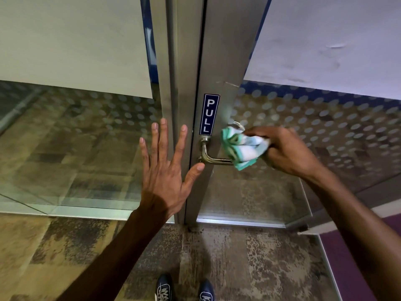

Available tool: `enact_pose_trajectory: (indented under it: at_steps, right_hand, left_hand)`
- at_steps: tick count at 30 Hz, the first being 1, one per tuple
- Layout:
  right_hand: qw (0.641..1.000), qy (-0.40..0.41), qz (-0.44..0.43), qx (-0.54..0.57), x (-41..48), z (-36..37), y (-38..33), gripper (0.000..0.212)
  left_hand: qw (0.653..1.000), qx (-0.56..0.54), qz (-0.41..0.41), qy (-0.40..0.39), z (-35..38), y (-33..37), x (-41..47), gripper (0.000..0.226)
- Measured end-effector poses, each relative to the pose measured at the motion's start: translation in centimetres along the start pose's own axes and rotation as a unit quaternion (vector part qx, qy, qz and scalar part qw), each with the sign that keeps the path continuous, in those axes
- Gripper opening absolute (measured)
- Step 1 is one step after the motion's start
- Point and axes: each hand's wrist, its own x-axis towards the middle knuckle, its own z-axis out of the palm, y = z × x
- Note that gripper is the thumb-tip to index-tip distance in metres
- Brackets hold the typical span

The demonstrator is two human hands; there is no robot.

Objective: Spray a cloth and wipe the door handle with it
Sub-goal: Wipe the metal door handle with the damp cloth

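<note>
Wiping bent steel door handle (pixel 213 156) | my right hand (pixel 286 152) bunches green-white cloth (pixel 240 146) | left hand (pixel 165 170) splayed beside handle | risk: door swings, cloth slips.

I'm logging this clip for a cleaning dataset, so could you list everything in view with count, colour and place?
door handle: one, silver metal, on the door frame below the sign
cloth: one, white with green stripes, bunched against the handle's right end
sign: one, dark blue with white PULL, on the frame above the handle
door frame: one, grey metal, centre
glass panels: two, with dotted film, either side of the frame
carpet: one, mottled brown, underfoot
shoes: two, dark blue with white laces, bottom edge
left hand: open, fingers spread, flat by the frame
right hand: closed on the cloth
</note>
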Motion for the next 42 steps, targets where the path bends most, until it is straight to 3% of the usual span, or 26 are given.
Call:
enact_pose_trajectory:
  at_steps: [2, 4, 7, 10, 12, 14, 17, 20, 22, 25, 28, 31, 33, 37, 42]
  right_hand:
    - [0.994, 0.079, 0.026, 0.068, -2.6, -1.5, 1.5, 0.048]
    - [0.966, 0.162, 0.098, 0.175, -5.2, -1.8, 3.5, 0.047]
    - [0.925, 0.216, 0.173, 0.259, -7.8, -0.4, 4.9, 0.049]
    - [0.939, 0.236, 0.143, 0.207, -8.6, 2.4, 4.6, 0.058]
    - [0.962, 0.231, 0.06, 0.135, -8.1, 4.2, 3.5, 0.055]
    - [0.976, 0.216, -0.037, 0.0, -6.6, 5.8, 2.4, 0.065]
    - [0.952, 0.175, -0.15, -0.203, -3.4, 8.3, 0.9, 0.06]
    - [0.937, 0.071, -0.199, -0.278, -0.9, 10.9, -0.2, 0.052]
    - [0.938, -0.012, -0.179, -0.296, -0.3, 12.2, -0.5, 0.06]
    - [0.962, -0.05, -0.125, -0.236, -0.6, 12.9, -0.9, 0.073]
    - [0.986, -0.034, -0.067, -0.151, -0.8, 13.1, -1.8, 0.056]
    - [0.994, 0.04, 0.002, -0.101, 0.3, 13.7, -3.3, 0.043]
    - [0.986, 0.088, 0.026, -0.14, 1.2, 14.6, -4.1, 0.033]
    - [0.959, 0.085, 0.039, -0.266, 2.1, 16.4, -4.0, 0.055]
    - [0.929, 0.106, 0.017, -0.353, 2.0, 17.6, -2.5, 0.055]
  left_hand:
    - [1.0, -0.003, -0.004, -0.002, 0.0, -0.2, -0.1, 0.087]
    - [1.0, -0.009, -0.006, -0.005, 0.0, -0.3, -0.1, 0.087]
    - [1.0, -0.012, -0.001, -0.008, 0.2, -0.3, -0.2, 0.088]
    - [1.0, -0.009, 0.003, -0.014, 0.4, -0.3, -0.2, 0.087]
    - [1.0, -0.008, 0.002, -0.016, 0.5, -0.3, -0.2, 0.088]
    - [1.0, -0.005, 0.002, -0.017, 0.4, -0.5, -0.3, 0.088]
    - [1.0, -0.001, 0.006, -0.004, 0.3, -0.9, -0.4, 0.085]
    - [1.0, -0.001, 0.009, 0.01, 0.3, -1.3, -0.6, 0.084]
    - [1.0, -0.003, 0.012, 0.021, 0.3, -1.6, -0.7, 0.082]
    - [0.999, -0.009, 0.011, 0.032, 0.4, -2.0, -0.8, 0.081]
    - [0.999, -0.01, 0.006, 0.033, 0.3, -2.1, -0.7, 0.082]
    - [1.0, -0.01, 0.006, 0.029, 0.4, -2.0, -0.5, 0.083]
    - [1.0, -0.002, 0.01, 0.027, 0.5, -1.9, -0.2, 0.084]
    - [0.999, 0.038, 0.03, 0.023, 1.2, -1.9, 0.3, 0.082]
    - [0.996, 0.056, 0.049, 0.041, 2.1, -2.1, 1.0, 0.082]
